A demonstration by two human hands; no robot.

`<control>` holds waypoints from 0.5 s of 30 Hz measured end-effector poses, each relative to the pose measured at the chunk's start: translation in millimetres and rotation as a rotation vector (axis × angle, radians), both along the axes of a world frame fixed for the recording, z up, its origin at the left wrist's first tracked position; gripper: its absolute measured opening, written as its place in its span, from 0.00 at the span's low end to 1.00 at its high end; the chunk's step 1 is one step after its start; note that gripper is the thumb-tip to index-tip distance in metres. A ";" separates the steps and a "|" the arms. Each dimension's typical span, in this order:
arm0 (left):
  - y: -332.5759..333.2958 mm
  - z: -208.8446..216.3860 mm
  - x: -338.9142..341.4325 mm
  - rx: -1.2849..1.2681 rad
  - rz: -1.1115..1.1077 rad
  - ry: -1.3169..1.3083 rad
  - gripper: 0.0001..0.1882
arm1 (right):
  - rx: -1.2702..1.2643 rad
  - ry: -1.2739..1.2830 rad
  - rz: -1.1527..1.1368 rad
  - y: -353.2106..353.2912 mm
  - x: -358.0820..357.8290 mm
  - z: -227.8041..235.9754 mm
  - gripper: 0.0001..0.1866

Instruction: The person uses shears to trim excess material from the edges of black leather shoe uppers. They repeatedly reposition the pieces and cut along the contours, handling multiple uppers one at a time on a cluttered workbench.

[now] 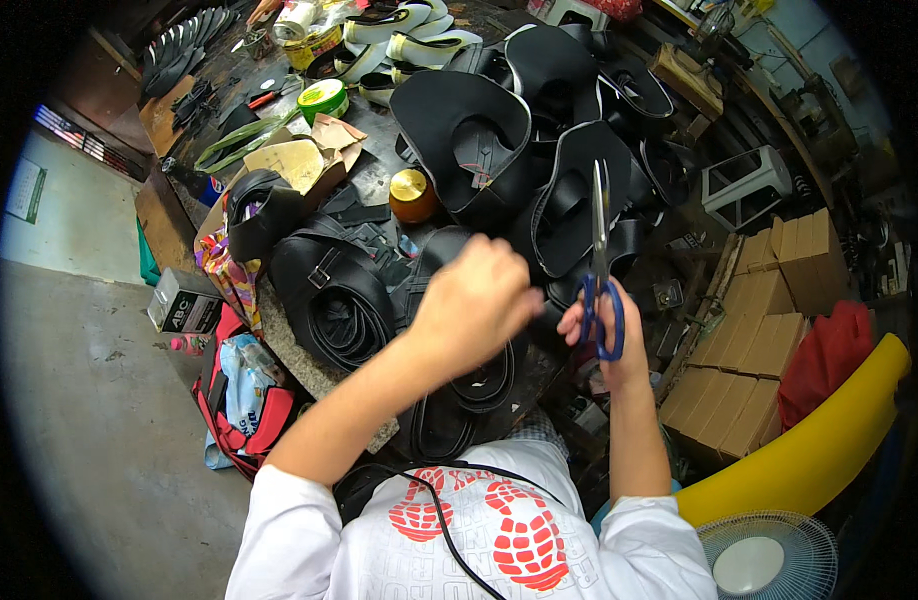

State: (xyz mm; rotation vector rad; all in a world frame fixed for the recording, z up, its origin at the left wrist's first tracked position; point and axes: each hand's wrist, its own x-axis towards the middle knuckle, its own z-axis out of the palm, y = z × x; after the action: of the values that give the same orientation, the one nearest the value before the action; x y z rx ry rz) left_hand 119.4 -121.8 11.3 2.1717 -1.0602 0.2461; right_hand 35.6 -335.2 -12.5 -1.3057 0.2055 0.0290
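blue-handled scissors (pixel 600 262) stand upright in front of the person, blades pointing away toward the far side of the desk (pixel 375 114). the right hand (pixel 622 322) grasps them by the finger loops, the grip partly covered by the handles; whether the blades are fully closed is hard to make out. the left hand (pixel 479 292), blurred, is curled up just left of the scissors, its back to the camera. its fingers are mostly out of sight, so i cannot tell whether it pinches anything.

beneath the left hand lie coiled black straps (pixel 345 322), partly covered by the left forearm. beyond both hands, black padded pieces (pixel 461 125) with light edges overlap in a heap, hiding one another's outlines. left of the heap stands an amber jar (pixel 411 200) with a gold lid, and farther off a green tin (pixel 322 99).

right of the desk are cardboard boxes (pixel 729 350) and a long yellow roll (pixel 804 428). a fan (pixel 754 562) is cut off at the lower edge.
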 end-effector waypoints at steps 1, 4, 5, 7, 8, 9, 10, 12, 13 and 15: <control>-12.1 -4.5 26.7 -0.048 0.080 -0.016 0.17 | 0.014 -0.004 0.021 -3.4 12.6 2.5 0.21; -51.2 -27.8 94.4 -0.173 0.370 -0.066 0.26 | 0.004 0.028 0.065 -12.4 53.2 7.1 0.29; -59.8 -36.1 106.4 -0.181 0.391 0.060 0.28 | 0.016 -0.002 0.062 -13.8 63.8 7.4 0.28; -69.3 -44.8 123.8 -0.045 0.444 0.479 0.31 | 0.031 -0.015 0.050 -14.5 71.2 6.2 0.28; -68.3 -44.8 129.7 -0.112 0.437 0.436 0.30 | 0.041 -0.029 0.049 -14.7 74.1 4.6 0.28; -64.9 -41.5 135.6 -0.118 0.424 0.448 0.30 | 0.055 -0.018 0.060 -14.6 72.5 2.8 0.28; -59.6 -36.5 139.4 -0.130 0.416 0.448 0.29 | 0.046 -0.002 0.070 -14.1 71.7 0.5 0.28; -46.7 -24.2 143.0 -0.457 0.345 0.495 0.23 | 0.034 0.015 0.095 -12.9 71.4 -4.3 0.29; -39.4 -19.2 141.5 -0.543 0.292 0.563 0.21 | 0.025 0.042 0.110 -12.6 73.8 -6.1 0.29; -28.0 -12.2 136.4 -0.668 0.215 0.766 0.19 | 0.049 0.102 0.190 -14.2 84.2 -6.3 0.30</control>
State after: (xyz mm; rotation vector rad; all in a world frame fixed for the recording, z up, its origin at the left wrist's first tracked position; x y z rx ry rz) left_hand 255.9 -149.8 -0.9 1.5374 -0.2465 -0.1289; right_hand 119.7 -349.4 -18.8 -1.2726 0.1658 0.2610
